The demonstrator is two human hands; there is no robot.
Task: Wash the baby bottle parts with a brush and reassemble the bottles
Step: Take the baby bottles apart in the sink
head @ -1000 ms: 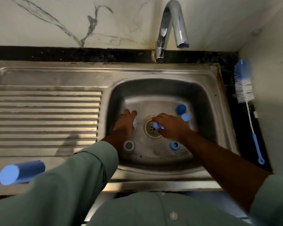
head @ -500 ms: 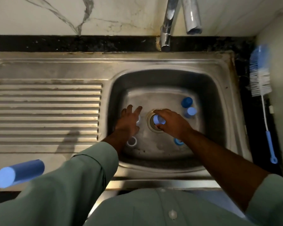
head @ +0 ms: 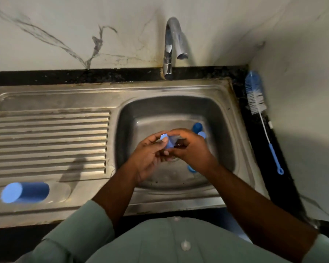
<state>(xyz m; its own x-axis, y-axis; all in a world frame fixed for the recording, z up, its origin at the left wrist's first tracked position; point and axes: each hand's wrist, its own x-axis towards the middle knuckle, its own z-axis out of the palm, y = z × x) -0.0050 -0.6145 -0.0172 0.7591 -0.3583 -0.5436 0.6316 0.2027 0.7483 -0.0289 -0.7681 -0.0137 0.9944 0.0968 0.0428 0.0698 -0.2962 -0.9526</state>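
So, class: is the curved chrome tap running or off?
Off: no water falls from the curved chrome tap spout into the steel sink basin.

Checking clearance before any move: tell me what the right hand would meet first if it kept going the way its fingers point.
The right hand points left, so it would first press into the small blue bottle part it pinches, then the left hand right behind it. Depth is unclear.

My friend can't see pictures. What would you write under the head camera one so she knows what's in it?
Two hands, left hand and right hand, hold a small blue bottle part together over a steel sink. More blue parts lie in the basin, a bottle brush lies on the counter at right, and a blue bottle lies on the drainboard.
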